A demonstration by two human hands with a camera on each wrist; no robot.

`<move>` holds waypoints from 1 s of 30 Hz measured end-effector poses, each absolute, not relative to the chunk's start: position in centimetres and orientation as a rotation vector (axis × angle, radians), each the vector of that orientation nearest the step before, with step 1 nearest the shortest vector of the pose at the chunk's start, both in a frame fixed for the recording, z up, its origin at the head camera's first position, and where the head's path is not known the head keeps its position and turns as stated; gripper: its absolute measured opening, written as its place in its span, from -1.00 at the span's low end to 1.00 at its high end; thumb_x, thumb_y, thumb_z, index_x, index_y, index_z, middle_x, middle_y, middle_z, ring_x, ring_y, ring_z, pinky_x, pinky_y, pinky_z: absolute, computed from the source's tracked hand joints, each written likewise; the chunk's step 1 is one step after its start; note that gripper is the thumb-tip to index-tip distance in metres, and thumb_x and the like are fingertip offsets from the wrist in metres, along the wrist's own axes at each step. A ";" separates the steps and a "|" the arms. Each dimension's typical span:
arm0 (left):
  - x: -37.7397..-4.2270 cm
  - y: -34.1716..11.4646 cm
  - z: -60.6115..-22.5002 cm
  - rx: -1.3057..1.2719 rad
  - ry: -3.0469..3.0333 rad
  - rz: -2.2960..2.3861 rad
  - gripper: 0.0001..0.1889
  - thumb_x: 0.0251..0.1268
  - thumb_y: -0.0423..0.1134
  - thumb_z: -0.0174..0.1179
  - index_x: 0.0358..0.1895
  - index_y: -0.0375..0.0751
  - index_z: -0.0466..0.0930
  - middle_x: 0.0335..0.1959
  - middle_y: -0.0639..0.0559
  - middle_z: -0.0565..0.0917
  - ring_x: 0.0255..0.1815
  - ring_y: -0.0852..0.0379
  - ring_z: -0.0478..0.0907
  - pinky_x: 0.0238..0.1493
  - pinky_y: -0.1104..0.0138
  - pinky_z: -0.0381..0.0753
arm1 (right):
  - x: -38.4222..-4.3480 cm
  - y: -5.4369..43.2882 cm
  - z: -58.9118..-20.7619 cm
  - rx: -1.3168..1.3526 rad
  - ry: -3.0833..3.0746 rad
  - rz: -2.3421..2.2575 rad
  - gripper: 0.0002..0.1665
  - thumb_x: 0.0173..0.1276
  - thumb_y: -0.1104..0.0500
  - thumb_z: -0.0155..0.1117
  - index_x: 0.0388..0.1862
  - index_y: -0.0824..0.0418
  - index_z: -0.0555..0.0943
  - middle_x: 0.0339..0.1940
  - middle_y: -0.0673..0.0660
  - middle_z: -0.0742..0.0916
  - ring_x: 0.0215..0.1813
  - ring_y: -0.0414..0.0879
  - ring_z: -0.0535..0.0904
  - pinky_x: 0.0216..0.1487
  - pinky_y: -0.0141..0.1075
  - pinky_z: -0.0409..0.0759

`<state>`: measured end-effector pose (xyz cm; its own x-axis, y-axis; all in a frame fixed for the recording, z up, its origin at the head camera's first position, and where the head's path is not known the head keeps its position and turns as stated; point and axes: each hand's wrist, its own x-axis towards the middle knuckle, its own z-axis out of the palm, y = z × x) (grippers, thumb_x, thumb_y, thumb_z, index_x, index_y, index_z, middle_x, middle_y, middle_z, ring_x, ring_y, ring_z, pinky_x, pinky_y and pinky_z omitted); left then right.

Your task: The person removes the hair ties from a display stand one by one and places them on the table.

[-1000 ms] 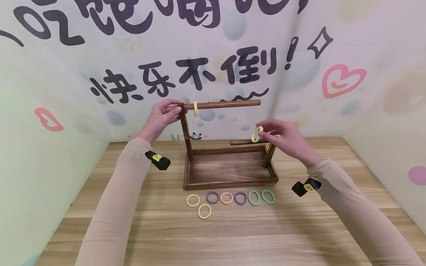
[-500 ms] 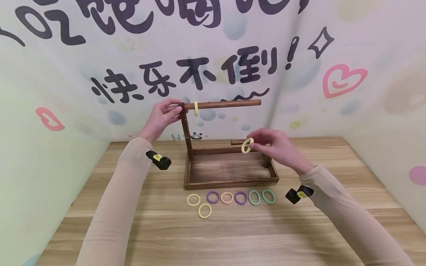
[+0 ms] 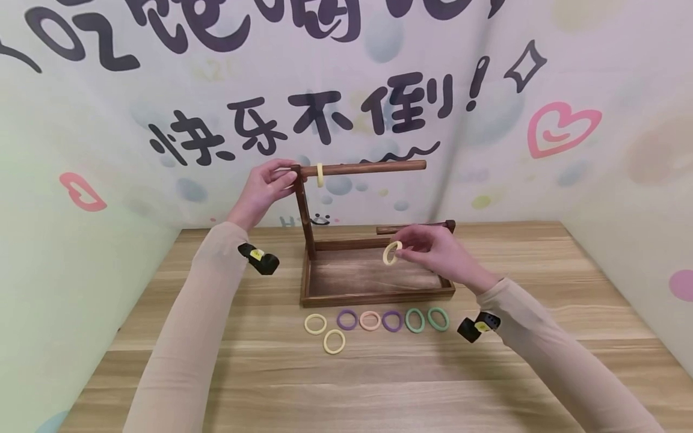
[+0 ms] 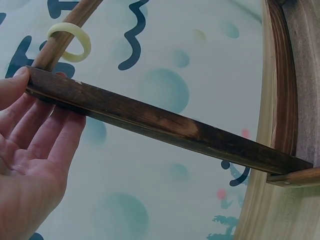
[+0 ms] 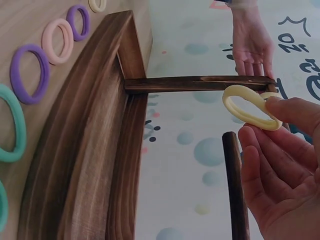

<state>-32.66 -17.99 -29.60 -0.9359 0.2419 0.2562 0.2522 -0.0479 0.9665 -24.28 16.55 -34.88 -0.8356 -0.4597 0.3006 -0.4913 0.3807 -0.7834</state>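
My left hand (image 3: 266,191) grips the top of the tall post (image 3: 304,213) of a dark wooden rack, thumb on one side and fingers on the other in the left wrist view. A pale yellow hair tie (image 4: 82,44) hangs on the upper bar (image 3: 373,168), close to that post. My right hand (image 3: 438,255) pinches another pale yellow hair tie (image 5: 250,122) between thumb and fingers, over the rack's tray (image 3: 346,270). The short lower bar (image 5: 234,185) is behind the right hand, partly hidden by it in the head view.
In front of the rack, loose hair ties lie on the wooden table (image 3: 346,397): yellow (image 3: 334,341), purple (image 3: 348,320), pink (image 3: 370,320) and green (image 3: 415,320). A printed cloth wall (image 3: 260,72) stands close behind the rack.
My right hand has moved down and left with its yellow hair tie, away from the lower bar, whose right end has come into view. The left hand stays on the post.
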 end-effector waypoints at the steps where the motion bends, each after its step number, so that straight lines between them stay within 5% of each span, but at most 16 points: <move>1: -32.7 -18.0 -29.6 -0.562 -2.158 -2.202 -0.75 0.43 -0.42 0.07 0.10 -0.42 0.46 -0.19 0.02 0.70 -0.01 0.07 0.61 0.21 0.13 0.47 | -24.2 16.5 -35.1 0.900 -2.580 1.488 -0.77 0.24 0.31 0.40 -0.11 0.29 0.67 -0.26 0.11 0.74 -0.23 -0.08 0.65 -0.23 -0.28 0.66; 30: -32.7 -18.0 -29.6 -0.576 -2.133 -2.236 -0.77 0.42 -0.43 0.07 0.08 -0.37 0.50 -0.21 0.04 0.71 -0.06 0.12 0.63 0.20 0.14 0.48 | -23.0 14.1 -40.7 1.059 -2.661 1.559 -0.81 0.26 0.30 0.38 -0.15 0.30 0.65 -0.19 0.11 0.71 -0.15 -0.07 0.64 -0.16 -0.22 0.66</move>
